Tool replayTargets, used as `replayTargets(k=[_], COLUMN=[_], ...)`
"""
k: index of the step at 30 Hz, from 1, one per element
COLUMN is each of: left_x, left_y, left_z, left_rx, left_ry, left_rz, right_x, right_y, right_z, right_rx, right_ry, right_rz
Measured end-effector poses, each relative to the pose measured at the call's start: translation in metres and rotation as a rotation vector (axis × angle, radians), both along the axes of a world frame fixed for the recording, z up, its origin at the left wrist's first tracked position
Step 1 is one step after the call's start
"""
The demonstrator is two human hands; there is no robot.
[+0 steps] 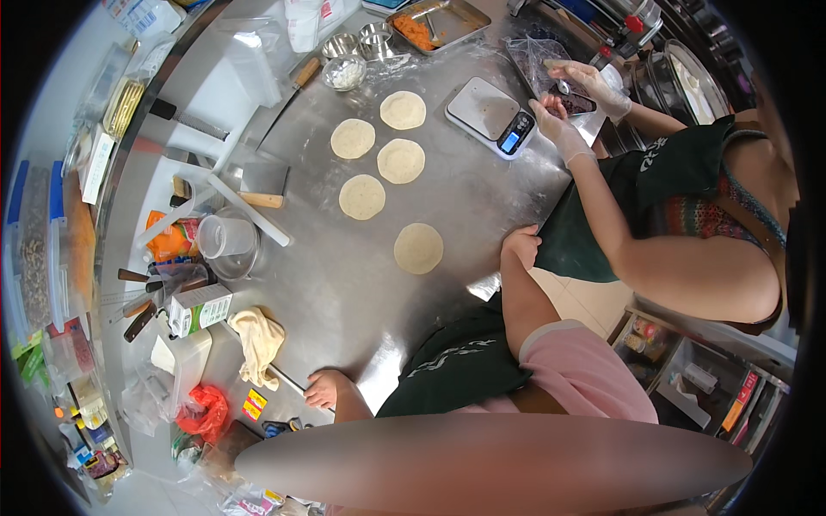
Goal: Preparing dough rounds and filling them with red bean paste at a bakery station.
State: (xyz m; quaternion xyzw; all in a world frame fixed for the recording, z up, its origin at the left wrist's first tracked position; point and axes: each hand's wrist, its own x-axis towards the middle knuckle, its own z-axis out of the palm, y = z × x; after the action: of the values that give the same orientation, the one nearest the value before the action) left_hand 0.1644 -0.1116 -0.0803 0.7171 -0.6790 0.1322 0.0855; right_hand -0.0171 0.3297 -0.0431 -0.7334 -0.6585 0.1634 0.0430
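My left hand [323,390] rests at the near left of the steel table [327,292], beside a thin pale rod [286,379]; its fingers look laid out, with nothing seen in them. At the table's right edge, my right hand [521,248] is curled over the rim. In front of me lies a flat round of dough [418,248]. Farther off are several more rounds, among them a dough disc [401,161] and another disc [361,198]. Both my hands are apart from the dough.
At right, a co-worker's gloved hands [564,129] hold a spoon near a dark filling [575,103]. A digital scale [486,112] stands beside them. Along the left are a scraper [263,181], plastic tub [225,234], carton [200,310], and cream cloth [256,344]. Behind sits an orange-filled tray [460,19].
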Motion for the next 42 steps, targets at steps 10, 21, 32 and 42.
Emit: replayTargets(k=[10,21,32,42], left_x=[0.001,-0.001,-0.005,0.002], left_y=[-0.001,0.002,0.005,0.002], left_z=[-0.001,0.003,0.011,0.006], left_rx=[-0.002,-0.005,-0.012,-0.023], left_ry=[0.007,0.023,0.038,0.047], left_rz=[-0.011,-0.016,-0.008,0.016], right_x=[0.000,0.001,0.000,-0.001], right_y=[0.000,0.001,0.001,-0.004], right_z=[0.001,-0.002,-0.004,0.012], right_rx=[0.004,-0.010,0.018,-0.048], right_ry=[0.003,-0.007,-0.010,0.011], right_rz=[-0.007,-0.015,-0.011,-0.002])
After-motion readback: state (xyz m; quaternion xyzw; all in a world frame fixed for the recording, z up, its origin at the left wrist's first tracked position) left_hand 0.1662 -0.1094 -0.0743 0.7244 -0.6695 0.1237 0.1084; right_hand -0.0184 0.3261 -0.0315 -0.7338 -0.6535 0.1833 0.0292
